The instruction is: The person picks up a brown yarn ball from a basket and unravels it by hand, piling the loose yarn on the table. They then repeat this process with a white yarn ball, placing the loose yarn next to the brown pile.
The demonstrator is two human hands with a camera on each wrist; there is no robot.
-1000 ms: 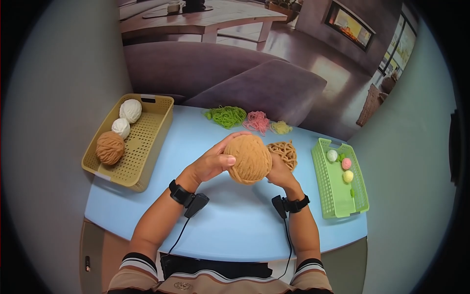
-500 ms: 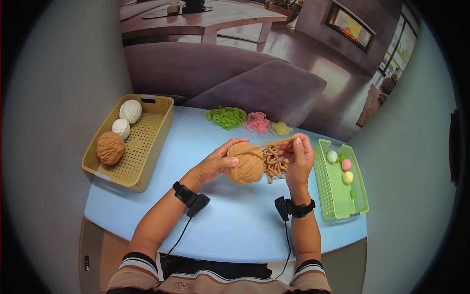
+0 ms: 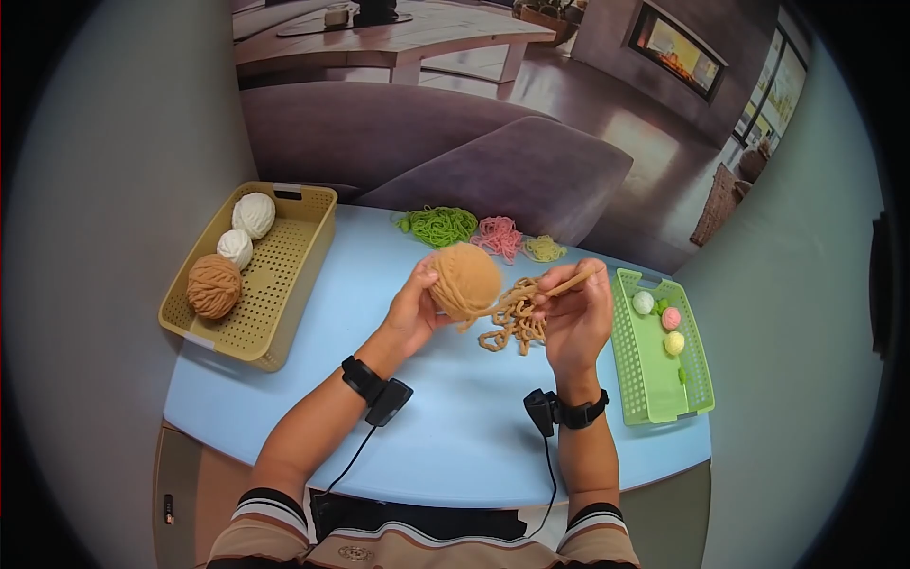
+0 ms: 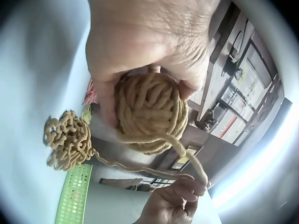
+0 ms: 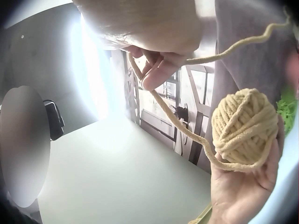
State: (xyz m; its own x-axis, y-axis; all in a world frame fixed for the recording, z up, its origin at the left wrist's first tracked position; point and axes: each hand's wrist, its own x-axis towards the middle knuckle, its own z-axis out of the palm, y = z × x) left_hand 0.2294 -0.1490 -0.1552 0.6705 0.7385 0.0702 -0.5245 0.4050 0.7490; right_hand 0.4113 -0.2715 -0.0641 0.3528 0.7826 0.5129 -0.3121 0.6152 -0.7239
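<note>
A tan ball of thick yarn [image 3: 466,281] is gripped in my left hand [image 3: 409,311], fingers and thumb spread round its side. My right hand [image 3: 580,318], to the right of the ball, pinches a strand of the same yarn [image 5: 180,125] between thumb and fingers. In the right wrist view this strand runs from the ball up to the pinch, and another length leads off beyond it. A loose tan yarn pile [image 4: 70,142] lies on the table, joined by a strand to the right hand in the left wrist view.
At left stands a tan basket [image 3: 301,275] with two white yarn balls [image 3: 253,215] and a brown one [image 3: 213,286]. A green basket [image 3: 654,379] with small balls is at right. Green [image 3: 440,228], pink [image 3: 498,238] and yellow yarn [image 3: 545,248] lie at the back of the blue table [image 3: 427,446].
My right hand has left the ball's side and moved right, drawing out a strand. The left hand has turned the ball and lifted it slightly up and left.
</note>
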